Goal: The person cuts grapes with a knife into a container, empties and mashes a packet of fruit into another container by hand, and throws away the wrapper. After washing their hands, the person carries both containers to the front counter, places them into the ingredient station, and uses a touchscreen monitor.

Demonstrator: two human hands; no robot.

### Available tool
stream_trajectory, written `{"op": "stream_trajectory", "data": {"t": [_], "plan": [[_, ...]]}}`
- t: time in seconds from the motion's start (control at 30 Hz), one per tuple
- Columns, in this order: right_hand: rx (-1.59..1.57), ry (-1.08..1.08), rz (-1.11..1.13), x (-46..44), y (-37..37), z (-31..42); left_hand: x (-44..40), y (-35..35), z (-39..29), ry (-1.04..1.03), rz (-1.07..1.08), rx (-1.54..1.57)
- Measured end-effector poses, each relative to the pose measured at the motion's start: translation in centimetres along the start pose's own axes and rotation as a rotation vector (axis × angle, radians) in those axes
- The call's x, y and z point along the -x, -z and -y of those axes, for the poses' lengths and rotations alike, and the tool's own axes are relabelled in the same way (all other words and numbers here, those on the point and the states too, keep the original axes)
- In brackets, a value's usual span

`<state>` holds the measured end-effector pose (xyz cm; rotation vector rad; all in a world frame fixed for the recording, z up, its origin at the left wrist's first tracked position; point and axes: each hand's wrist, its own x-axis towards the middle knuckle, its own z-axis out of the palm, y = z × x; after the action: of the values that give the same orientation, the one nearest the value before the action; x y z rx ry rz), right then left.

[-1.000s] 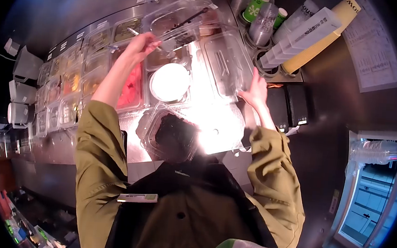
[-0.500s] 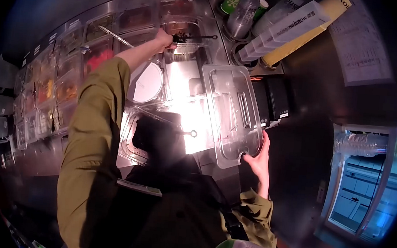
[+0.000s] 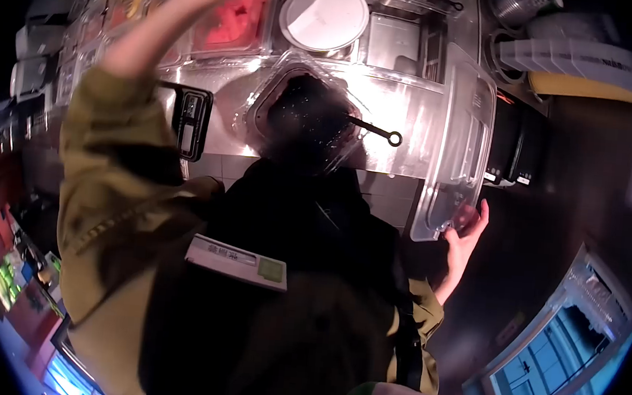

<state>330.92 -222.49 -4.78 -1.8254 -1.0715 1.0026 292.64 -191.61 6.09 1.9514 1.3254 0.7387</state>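
My right hand (image 3: 465, 235) holds the near corner of a clear plastic lid (image 3: 466, 128), with the thumb on the edge and the fingers around its outer side. The lid lies tilted along the counter's right end. My left arm reaches far forward over the food pans, and its hand is cut off by the top edge. Close to my body stands a clear container (image 3: 252, 114) with dark, glistening food (image 3: 304, 111). A black-handled utensil (image 3: 380, 131) sticks out of it to the right.
A white round lid (image 3: 326, 16) covers a tub among several clear food pans. A pan of red pieces (image 3: 233, 20) is left of it. A black device (image 3: 191, 122) lies on the metal counter (image 3: 405, 108). Cup holders and black machines (image 3: 517, 143) stand at right.
The view has tilted down towards my body. My left hand, earlier by a back pan with a black-handled utensil, is now beyond the top edge. My right hand still holds the lid.
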Motion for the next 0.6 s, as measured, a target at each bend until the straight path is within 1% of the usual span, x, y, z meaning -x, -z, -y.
{"op": "stream_trajectory", "data": {"t": [0.03,0.07,0.1,0.17,0.23,0.3,0.33,0.37,0.43,0.5,0.57,0.6], "plan": [[-0.07,-0.039,0.033,-0.1,0.4,-0.2,4.0,1.5,3.6,0.136,0.115,0.203],[-0.14,-0.079,0.061,-0.1,0.6,-0.2,7.9,2.1,4.8,0.075,0.133,-0.042],[-0.208,-0.116,0.086,-0.2,0.6,-0.2,11.6,1.5,5.8,0.264,0.185,-0.072],[-0.308,-0.156,0.133,-0.7,0.7,0.1,16.7,-1.4,8.0,0.193,0.128,-0.103],[-0.39,-0.16,0.165,-1.3,0.7,1.3,17.9,-3.3,8.0,0.636,0.289,0.498],[-0.41,-0.089,0.158,-1.6,0.9,2.5,18.8,-4.2,9.6,0.587,0.365,0.417],[-0.421,-0.052,0.162,-1.9,1.0,3.0,19.4,-4.6,10.0,0.532,0.363,0.381],[-0.433,-0.014,0.169,-2.2,1.1,3.6,19.9,-5.1,10.0,0.475,0.322,0.45],[-0.46,0.046,0.195,-2.7,1.4,4.3,18.6,-6.0,5.6,0.605,0.207,0.587],[-0.462,0.122,0.156,-3.0,2.0,5.5,16.7,-7.5,2.4,0.556,0.215,0.71],[-0.445,0.177,0.125,-2.9,2.8,7.0,14.1,-10.7,1.4,0.534,0.347,0.726],[-0.436,0.209,0.104,-2.8,3.3,7.3,13.0,-12.3,1.0,0.472,0.26,0.874]]}}
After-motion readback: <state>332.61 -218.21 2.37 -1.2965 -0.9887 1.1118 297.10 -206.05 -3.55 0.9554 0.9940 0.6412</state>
